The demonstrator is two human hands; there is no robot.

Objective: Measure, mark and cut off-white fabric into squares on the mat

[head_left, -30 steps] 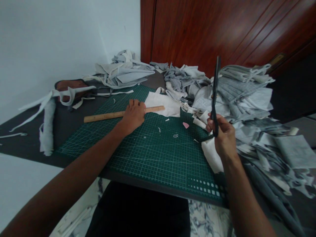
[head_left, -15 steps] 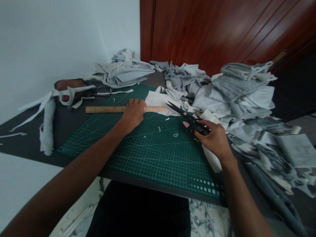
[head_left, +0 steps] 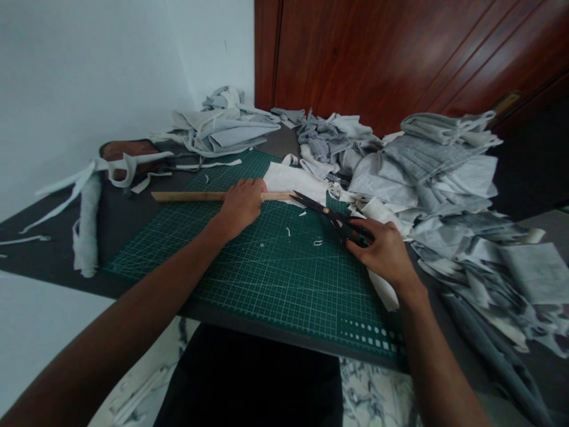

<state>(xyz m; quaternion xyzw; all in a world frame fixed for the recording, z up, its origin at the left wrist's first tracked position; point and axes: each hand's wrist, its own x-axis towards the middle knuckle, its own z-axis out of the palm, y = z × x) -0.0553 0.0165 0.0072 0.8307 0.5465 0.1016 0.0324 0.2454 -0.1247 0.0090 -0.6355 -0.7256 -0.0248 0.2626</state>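
Note:
My left hand is closed around a wooden ruler, which lies across the green cutting mat with its right end over a piece of white fabric. My fingers are partly hidden from above. In my right hand is a pair of black scissors, with my fingers in the handles. The blades point left, and their tips are at the right end of the ruler near the fabric's lower edge. Small white snippets lie on the mat below.
Heaps of grey and white cloth fill the right and back of the table. Another cloth pile sits at the back left. A brown pouch, white strips and a fuzzy grey roll lie at left. A wooden door stands behind.
The scissors have moved left, bringing their tips to the ruler's right end. The ruler appears slightly tilted now, still under my left hand.

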